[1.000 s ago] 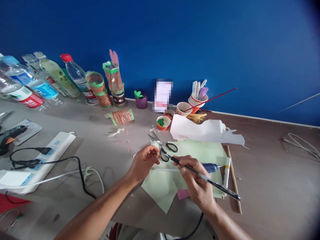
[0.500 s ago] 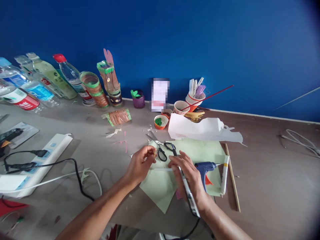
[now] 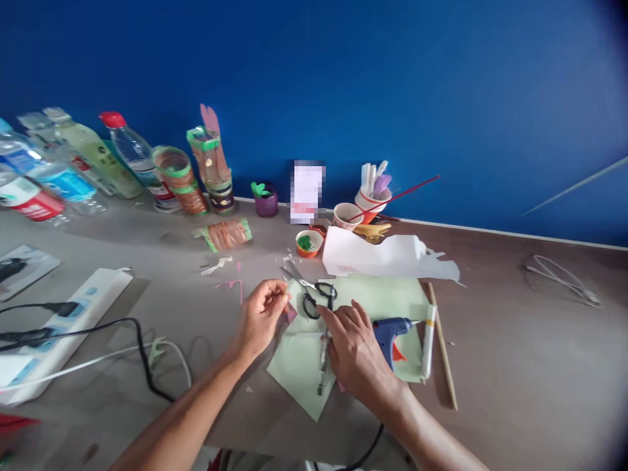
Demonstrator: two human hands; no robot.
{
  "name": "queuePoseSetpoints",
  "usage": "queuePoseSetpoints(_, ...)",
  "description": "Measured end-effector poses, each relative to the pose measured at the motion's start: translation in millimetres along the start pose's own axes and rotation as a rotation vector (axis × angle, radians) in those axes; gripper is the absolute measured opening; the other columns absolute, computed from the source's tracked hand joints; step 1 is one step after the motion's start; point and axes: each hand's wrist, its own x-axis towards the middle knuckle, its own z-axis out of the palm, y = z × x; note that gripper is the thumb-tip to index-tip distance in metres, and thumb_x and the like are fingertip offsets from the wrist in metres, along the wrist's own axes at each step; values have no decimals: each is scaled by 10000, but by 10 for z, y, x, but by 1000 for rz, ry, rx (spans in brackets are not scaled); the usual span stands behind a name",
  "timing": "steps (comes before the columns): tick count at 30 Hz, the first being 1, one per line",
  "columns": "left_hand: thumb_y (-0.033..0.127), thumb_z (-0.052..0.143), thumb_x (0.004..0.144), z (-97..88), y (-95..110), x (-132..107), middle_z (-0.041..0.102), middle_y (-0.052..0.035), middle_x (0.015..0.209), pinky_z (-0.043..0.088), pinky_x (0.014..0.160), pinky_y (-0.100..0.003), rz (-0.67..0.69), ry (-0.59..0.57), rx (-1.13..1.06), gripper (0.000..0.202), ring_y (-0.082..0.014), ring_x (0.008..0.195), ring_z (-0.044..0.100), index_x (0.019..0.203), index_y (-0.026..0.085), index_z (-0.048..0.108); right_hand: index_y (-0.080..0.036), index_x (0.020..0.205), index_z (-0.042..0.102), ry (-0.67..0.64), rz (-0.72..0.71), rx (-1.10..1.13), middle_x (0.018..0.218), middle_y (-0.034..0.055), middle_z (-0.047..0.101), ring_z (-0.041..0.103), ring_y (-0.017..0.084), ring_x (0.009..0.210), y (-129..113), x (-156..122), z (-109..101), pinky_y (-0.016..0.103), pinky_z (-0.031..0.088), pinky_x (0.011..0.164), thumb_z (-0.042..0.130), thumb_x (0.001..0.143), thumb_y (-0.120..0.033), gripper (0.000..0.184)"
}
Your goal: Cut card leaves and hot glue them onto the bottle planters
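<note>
My left hand (image 3: 265, 311) is closed in a pinch, with a small pink piece (image 3: 291, 315) at its fingertips, partly hidden. My right hand (image 3: 356, 350) is over the light green paper (image 3: 304, 366), fingers reaching forward and palm down. Beneath it a slim black-and-silver pen (image 3: 322, 366) points away from me; the hand covers its middle. Just ahead of the right fingertips are black-handled scissors (image 3: 310, 305), blades partly apart and aimed to the far left. A blue glue gun (image 3: 390, 332) rests right of that hand, on another green sheet (image 3: 387, 291).
White marker (image 3: 428, 343) and a wooden stick (image 3: 444, 353) lie at right. Behind are torn white paper (image 3: 377, 255), a paint cup (image 3: 309, 243) and paper cups (image 3: 348, 216). Bottles (image 3: 130, 154), decorated containers (image 3: 181, 180) and a power strip (image 3: 73, 333) with cables occupy the left.
The pen has gone from tilted up along my right hand to low beneath it, over the paper. A pink piece now shows by my left fingertips. The view has shifted slightly.
</note>
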Motion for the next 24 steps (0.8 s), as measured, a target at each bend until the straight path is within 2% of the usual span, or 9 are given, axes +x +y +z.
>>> queuePoseSetpoints(2, 319, 727, 711, 6, -24, -4, 646, -6, 732, 472, 601, -246, -8, 1, 21, 222, -125, 587, 578, 848, 178, 623, -84, 1330, 511, -19, 22, -27, 988, 142, 646, 543, 290, 973, -21, 19, -18, 576, 320, 1056, 475, 807, -43, 527)
queuePoseSetpoints(5, 320, 725, 722, 11, -39, -13, 649, -6, 739, 474, 604, -245, -2, -24, 26, 205, -131, 604, 582, 845, 186, 630, -150, 1309, 541, -45, 68, -27, 1002, 124, 665, 574, 278, 964, -5, 36, -134, 555, 346, 1037, 469, 822, -43, 503)
queuePoseSetpoints(8, 302, 691, 764, 11, -19, -43, 646, 1, 742, 478, 624, -248, -19, -77, 34, 155, -129, 612, 588, 860, 197, 629, -196, 1173, 631, -33, 111, 30, 934, 92, 694, 625, 248, 868, 160, -48, -371, 440, 464, 890, 453, 862, -85, 376)
queuePoseSetpoints(10, 295, 660, 793, 13, -8, -67, 644, 3, 748, 480, 641, -250, -40, -96, 45, 132, -126, 621, 588, 877, 199, 625, -192, 1129, 643, 29, 230, 52, 919, 83, 711, 650, 226, 799, 368, -181, -550, 362, 496, 752, 446, 920, -203, 287)
queuePoseSetpoints(13, 298, 644, 811, 25, -17, -95, 637, 4, 751, 481, 653, -251, -24, -120, 56, 143, -128, 639, 591, 909, 197, 621, -207, 1147, 626, 84, 556, -51, 914, 68, 727, 667, 210, 711, 729, -453, -720, 325, 494, 646, 453, 928, -366, 322)
queuePoseSetpoints(15, 297, 645, 807, 41, -26, -104, 627, 5, 751, 476, 635, -246, 7, -119, 55, 146, -123, 624, 586, 905, 192, 617, -244, 1167, 606, 11, 727, -131, 890, 44, 727, 677, 222, 717, 930, -637, -715, 310, 482, 585, 447, 918, -440, 355)
queuePoseSetpoints(17, 287, 644, 797, 57, -19, -109, 617, 6, 736, 470, 613, -240, 11, -108, 55, 132, -114, 592, 576, 873, 184, 611, -261, 1174, 587, -36, 825, -181, 877, 27, 722, 676, 225, 694, 1064, -785, -624, 305, 468, 554, 435, 912, -459, 362)
queuePoseSetpoints(21, 286, 650, 778, 73, 21, -119, 615, 4, 733, 476, 621, -249, -12, -129, 51, 140, -114, 581, 573, 856, 180, 602, -244, 1128, 602, -80, 866, -245, 880, 61, 716, 677, 243, 699, 1141, -894, -422, 292, 435, 512, 438, 893, -435, 344)
queuePoseSetpoints(24, 290, 636, 785, 64, 16, -123, 617, -1, 748, 478, 630, -252, 0, -137, 94, 148, -115, 592, 579, 873, 177, 599, -240, 1152, 591, -144, 889, -194, 805, 56, 721, 665, 245, 640, 1126, -831, -412, 288, 406, 488, 429, 888, -426, 361)
